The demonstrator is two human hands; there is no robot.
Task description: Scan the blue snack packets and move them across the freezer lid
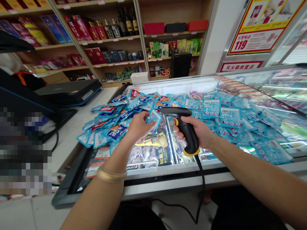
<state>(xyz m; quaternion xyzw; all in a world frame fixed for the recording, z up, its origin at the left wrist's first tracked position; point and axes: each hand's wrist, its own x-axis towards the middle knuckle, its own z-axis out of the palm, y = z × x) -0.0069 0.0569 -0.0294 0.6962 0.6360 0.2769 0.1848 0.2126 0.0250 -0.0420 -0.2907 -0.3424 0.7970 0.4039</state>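
Note:
My left hand [139, 125] pinches a small light-blue packet [155, 118] by its edge, with its barcode side facing up. Wrapped around a black and yellow barcode scanner [188, 131] is my right hand [200, 131]; the scanner's head points left at the packet, a short gap away. A cable runs down from its handle. Loose blue packets with dark-blue and red labels [116, 131] lie heaped to the left on the glass lid. Another spread of blue packets [230, 116] covers the right side, many with their barcodes up.
Beneath the packets is a glass-topped freezer [144, 187] with bagged goods inside. At left stand a white counter [79, 124], a flat black scale [69, 91] and a dark monitor [26, 95]. Stocked shelves [115, 40] line the back wall. The scanner cable [203, 191] hangs over the freezer's front edge.

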